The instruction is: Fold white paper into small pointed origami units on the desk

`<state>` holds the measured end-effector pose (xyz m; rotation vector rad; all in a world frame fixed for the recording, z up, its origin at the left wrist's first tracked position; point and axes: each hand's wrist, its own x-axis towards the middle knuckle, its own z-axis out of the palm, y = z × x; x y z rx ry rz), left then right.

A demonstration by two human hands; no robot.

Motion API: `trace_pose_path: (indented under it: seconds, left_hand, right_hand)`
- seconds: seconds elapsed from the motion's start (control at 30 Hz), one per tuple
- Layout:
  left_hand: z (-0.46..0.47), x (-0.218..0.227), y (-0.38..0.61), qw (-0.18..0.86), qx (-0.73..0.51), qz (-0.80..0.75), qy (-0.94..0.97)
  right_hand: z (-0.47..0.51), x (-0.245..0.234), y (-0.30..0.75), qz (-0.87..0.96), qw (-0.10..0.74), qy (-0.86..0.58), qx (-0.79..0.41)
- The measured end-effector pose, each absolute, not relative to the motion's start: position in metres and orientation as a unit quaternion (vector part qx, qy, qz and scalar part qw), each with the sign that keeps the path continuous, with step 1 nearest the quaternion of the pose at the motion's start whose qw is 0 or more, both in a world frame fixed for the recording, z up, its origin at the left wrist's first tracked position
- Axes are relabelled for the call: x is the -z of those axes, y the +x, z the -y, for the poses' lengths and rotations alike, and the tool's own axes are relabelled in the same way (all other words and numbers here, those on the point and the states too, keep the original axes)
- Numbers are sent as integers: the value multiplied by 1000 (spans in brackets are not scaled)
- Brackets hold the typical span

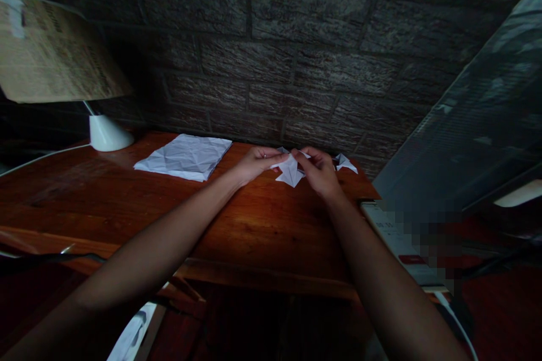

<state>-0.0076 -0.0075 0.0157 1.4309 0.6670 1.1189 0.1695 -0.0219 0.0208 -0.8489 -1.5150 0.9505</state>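
Both hands are closed on a small piece of folded white paper (289, 171), with pointed flaps, held above the wooden table. My left hand (259, 162) pinches its left side between thumb and fingers; a ring shows on one finger. On the other side, my right hand (317, 169) grips the paper's upper right edge with thumb and fingertips. Just beyond the right hand lies another folded white paper shape (346, 163), partly hidden by that hand. Creased white paper sheets (186, 156) lie flat to the left of my hands.
A lamp (108, 132) with a newsprint-covered shade stands at the left of the wooden table (262, 231), its cord trailing left. A dark brick wall (271, 56) rises behind. Right of the table are a pale box (385, 231) and a slanted grey panel (457, 101).
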Motion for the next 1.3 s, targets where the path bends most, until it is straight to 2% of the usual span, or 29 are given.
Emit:
trace_pose_path:
  seconds: [0.1, 0.27, 0.53, 0.93, 1.3]
  left_hand:
    - [9, -18, -8, 583, -465, -259, 614]
    - [10, -20, -8, 549, -480, -259, 633]
    - [3, -13, -9, 577, -485, -267, 600]
    - [3, -14, -5, 504, -549, -278, 606]
    - [7, -15, -5, 569, -529, -285, 562]
  right_hand:
    - [23, -22, 170, 638, 546, -367, -399]
    - [22, -22, 171, 638, 540, -370, -407]
    - [14, -18, 174, 617, 573, -354, -406]
    - [15, -21, 174, 599, 576, -368, -418]
    - [12, -18, 177, 586, 600, -374, -397]
